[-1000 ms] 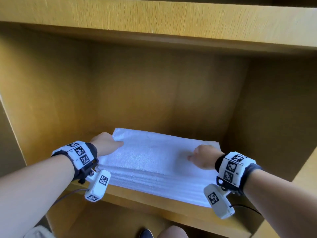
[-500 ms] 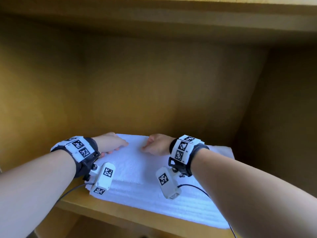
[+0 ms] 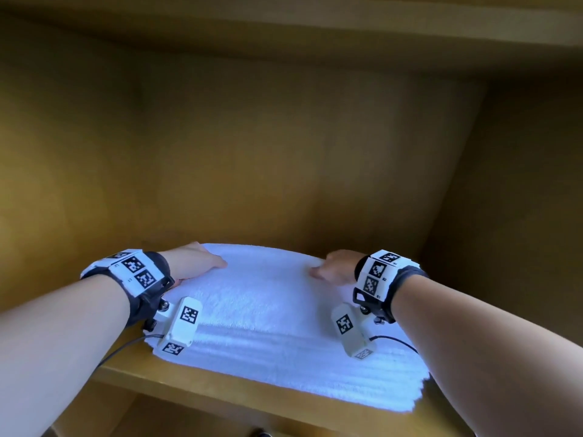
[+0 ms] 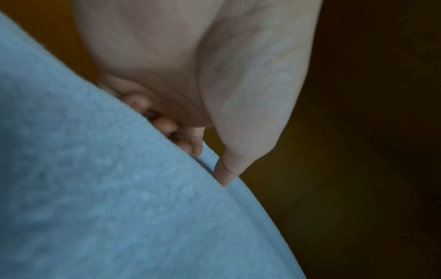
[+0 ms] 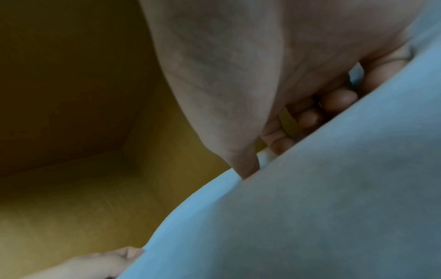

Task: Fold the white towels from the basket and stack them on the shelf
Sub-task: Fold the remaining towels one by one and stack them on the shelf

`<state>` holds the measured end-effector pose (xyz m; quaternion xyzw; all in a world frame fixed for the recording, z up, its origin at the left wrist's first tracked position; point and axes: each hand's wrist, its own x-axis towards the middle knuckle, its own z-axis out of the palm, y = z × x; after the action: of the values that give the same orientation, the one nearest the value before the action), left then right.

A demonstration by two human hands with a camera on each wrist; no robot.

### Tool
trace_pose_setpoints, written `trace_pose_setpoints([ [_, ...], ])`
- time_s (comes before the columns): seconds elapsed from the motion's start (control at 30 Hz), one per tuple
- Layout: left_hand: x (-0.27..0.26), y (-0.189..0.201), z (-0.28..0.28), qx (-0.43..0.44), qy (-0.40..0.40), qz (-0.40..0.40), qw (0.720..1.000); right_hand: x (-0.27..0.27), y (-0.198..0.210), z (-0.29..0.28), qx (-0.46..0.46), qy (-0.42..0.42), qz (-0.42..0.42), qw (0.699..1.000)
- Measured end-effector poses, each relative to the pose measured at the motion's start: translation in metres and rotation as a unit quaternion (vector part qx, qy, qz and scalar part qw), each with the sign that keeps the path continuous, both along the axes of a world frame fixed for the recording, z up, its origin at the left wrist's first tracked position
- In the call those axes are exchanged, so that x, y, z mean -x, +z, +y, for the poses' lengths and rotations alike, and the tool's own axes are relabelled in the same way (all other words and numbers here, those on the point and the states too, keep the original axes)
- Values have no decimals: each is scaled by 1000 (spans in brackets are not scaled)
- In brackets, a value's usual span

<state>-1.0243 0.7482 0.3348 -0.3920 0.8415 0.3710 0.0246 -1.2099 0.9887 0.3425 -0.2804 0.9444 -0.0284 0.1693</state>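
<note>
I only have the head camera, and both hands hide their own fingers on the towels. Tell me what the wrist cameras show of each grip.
Observer: In the left wrist view, the left hand sets its thumb tip on the edge of the towel stack, with its fingertips curled just behind that edge.
Operator: Now the right.
Observer: In the right wrist view, the right hand pushes its thumb tip in between layers. A white strip of towel shows between the thumb and the curled fingertips, so it looks like a pinch.
Operator: Report what lies beyond the stack on that side.
Observer: The bare shelf board runs to the compartment's back corner.
</note>
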Motion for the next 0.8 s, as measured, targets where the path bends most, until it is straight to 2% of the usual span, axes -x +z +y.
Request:
trace_pose_setpoints([
  [0.3,-2,-7,7,13,18,33,999,14,-8,65,3,-84,38,996],
  [0.43,-7,-9,15,33,29,31,999,13,-13,72,7,-94,49,994],
  [0.6,-24,-7,24,69,-7,13,998,7,-18,73,-26,-109,105,988],
  [0.7,-39,-7,31,75,-17,59,995,-6,-20,77,-3,-100,146,984],
  [0.8,-63,-8,42,77,-11,122,989,-32,-18,78,16,-87,145,986],
])
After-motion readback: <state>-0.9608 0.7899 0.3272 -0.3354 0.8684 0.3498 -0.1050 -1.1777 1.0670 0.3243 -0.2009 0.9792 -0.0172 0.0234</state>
